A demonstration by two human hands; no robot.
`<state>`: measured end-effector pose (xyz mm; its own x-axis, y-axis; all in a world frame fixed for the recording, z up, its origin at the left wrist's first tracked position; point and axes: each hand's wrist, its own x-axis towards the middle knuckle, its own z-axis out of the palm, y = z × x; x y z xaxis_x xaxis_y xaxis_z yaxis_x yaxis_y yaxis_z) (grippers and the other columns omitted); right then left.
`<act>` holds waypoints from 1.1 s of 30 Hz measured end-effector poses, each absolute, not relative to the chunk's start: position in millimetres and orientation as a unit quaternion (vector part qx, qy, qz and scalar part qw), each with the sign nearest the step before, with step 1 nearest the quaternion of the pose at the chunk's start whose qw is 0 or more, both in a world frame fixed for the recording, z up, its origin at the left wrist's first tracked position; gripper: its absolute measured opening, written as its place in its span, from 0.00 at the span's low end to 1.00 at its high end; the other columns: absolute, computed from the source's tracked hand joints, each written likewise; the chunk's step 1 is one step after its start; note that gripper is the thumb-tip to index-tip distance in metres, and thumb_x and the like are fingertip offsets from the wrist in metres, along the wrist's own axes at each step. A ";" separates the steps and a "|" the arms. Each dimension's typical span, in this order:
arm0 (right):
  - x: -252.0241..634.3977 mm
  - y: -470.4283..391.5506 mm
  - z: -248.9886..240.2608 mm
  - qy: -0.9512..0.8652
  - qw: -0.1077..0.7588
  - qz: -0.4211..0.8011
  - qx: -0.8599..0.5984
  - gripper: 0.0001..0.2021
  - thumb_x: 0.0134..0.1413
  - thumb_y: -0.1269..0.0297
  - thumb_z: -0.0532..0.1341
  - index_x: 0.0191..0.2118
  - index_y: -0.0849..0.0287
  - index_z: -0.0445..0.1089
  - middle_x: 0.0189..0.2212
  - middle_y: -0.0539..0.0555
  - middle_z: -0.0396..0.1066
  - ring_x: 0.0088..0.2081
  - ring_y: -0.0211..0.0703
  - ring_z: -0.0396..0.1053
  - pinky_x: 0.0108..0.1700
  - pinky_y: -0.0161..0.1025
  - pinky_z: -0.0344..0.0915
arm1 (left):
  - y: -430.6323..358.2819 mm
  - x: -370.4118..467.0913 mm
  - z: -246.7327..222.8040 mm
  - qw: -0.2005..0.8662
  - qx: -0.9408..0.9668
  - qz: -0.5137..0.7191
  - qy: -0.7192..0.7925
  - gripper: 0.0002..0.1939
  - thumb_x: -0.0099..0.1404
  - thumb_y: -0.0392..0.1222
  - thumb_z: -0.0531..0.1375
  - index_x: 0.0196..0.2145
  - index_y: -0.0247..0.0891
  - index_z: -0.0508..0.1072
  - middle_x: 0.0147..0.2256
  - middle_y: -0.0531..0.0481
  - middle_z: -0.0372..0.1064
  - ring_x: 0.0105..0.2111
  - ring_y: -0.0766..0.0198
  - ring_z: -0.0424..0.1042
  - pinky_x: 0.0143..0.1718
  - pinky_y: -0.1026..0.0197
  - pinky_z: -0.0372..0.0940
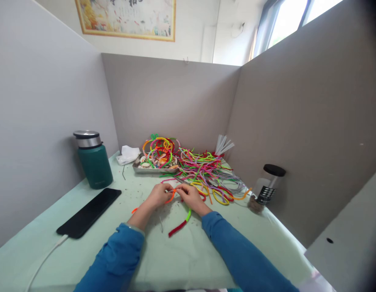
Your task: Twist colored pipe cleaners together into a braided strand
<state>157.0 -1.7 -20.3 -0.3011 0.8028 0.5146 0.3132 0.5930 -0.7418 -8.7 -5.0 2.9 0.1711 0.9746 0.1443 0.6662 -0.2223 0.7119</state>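
Over the middle of the table my left hand and my right hand meet, fingertips pinched on an orange pipe cleaner. Part of it shows bent between and below the fingers; the rest is hidden by them. An orange end pokes out beyond my left wrist. Under my right hand lies a pipe cleaner of green and dark red, its upper part hidden by the hand. A short thin wire piece rests on the cloth below my left hand.
A metal tray holds pipe-cleaner loops and small pieces. Right of it spreads a heap of coloured pipe cleaners. A green bottle, a black phone on a white cable and tissues are left; a black-lidded jar stands right. Grey partitions enclose the table.
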 end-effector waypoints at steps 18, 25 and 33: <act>156.7 -0.4 -19.1 -0.751 0.472 0.281 -0.367 0.11 0.52 0.64 0.53 0.36 0.59 0.71 0.28 0.51 0.70 0.27 0.37 0.63 0.29 0.32 0.58 | -14.3 -7.3 13.3 0.148 0.782 0.290 0.532 0.16 0.57 0.50 0.51 0.28 0.36 0.73 0.24 0.51 0.69 0.25 0.66 0.62 0.26 0.67 0.52; 157.1 0.2 -22.3 -0.757 0.460 0.286 -0.365 0.11 0.53 0.63 0.53 0.36 0.59 0.71 0.24 0.50 0.68 0.24 0.36 0.62 0.26 0.31 0.56 | -11.0 -7.8 12.1 0.251 0.735 0.324 0.540 0.22 0.58 0.54 0.49 0.23 0.34 0.72 0.22 0.50 0.68 0.24 0.66 0.63 0.26 0.65 0.53; 156.9 -1.0 -20.6 -0.768 0.460 0.258 -0.363 0.10 0.52 0.64 0.54 0.34 0.60 0.71 0.24 0.49 0.68 0.25 0.36 0.61 0.28 0.32 0.57 | -14.4 -7.4 18.4 0.431 0.636 0.351 0.536 0.35 0.57 0.65 0.42 0.28 0.30 0.73 0.23 0.44 0.70 0.13 0.71 0.54 0.17 0.64 0.50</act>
<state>156.9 -1.0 -20.6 -0.3124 0.7955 0.5192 0.3204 0.6028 -0.7307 -7.4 -14.4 18.4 0.1799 0.9836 -0.0150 0.3788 -0.0552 0.9238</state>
